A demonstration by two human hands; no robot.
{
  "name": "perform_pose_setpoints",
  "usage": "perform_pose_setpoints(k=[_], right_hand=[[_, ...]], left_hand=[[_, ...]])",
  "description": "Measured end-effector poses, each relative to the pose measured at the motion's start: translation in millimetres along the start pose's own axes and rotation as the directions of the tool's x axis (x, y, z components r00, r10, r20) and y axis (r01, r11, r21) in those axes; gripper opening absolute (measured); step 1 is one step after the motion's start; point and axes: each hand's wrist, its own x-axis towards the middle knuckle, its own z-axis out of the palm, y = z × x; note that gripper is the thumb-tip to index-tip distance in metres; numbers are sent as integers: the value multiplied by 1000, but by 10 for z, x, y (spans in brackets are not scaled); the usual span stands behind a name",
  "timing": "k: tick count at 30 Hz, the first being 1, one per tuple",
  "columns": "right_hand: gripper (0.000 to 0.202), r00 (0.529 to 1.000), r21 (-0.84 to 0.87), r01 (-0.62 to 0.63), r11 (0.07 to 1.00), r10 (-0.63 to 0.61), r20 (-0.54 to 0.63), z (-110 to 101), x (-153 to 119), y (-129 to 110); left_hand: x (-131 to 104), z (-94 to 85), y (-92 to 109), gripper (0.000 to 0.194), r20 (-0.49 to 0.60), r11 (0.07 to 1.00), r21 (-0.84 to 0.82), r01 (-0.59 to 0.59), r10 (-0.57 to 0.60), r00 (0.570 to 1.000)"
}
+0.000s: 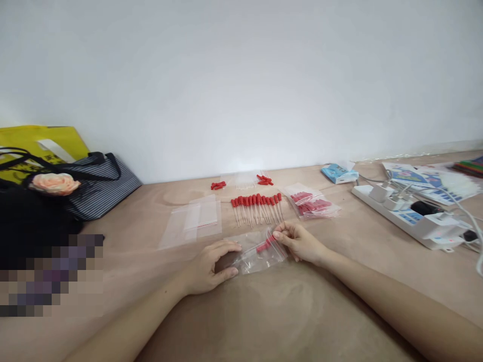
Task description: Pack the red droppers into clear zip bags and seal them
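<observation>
A clear plastic zip bag lies on the table between my hands, with a couple of red rubber bulbs showing at its right end. The fingers of my right hand pinch that end by the zip strip, close to the red bulbs. My left hand rests at the bag's other end, thumb and fingers spread apart on either side of it. Just beyond the bag is a row of glass droppers with red bulbs. Filled zip bags of red bulbs lie to its right.
Flat zip bags lie left of the droppers. Small piles of red bulbs are near the wall. At right are a white power strip with cables, a blue packet and printed packs. Bags stand at left.
</observation>
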Motion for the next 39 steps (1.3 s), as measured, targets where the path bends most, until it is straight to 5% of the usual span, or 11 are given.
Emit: perform_pose_setpoints(k=[4,11,18,26,30,34,39], right_hand=[[37,1000,3,-1,1000,2,-16,40,18,2],[40,992,67,-15,998,6,125,-3,13,-12],[38,999,-22,-35,999,36,32,37,74,50],[29,990,-8,-39,999,40,138,-39,11,-37],[16,997,-237,13,971,-32,-74,-138,116,-35],[7,907,-686,73,724,-334,-256,-290,402,-114],[14,921,-780,-143,609,-206,-330,-326,823,-217]], left_hand=[[-8,9,-2,36,-7,1000,0,-14,14,1000],[-11,16,-17,35,-7,1000,-9,-20,20,1000],[-9,5,-16,36,-1,1000,-12,-20,20,1000],[-15,13,-21,34,-14,999,-31,-22,21,1000],[-11,18,-41,32,-29,998,-46,-38,37,999],[-6,18,-42,30,-26,996,-71,-54,52,998],[-8,18,-30,30,-24,995,-85,-53,51,998]])
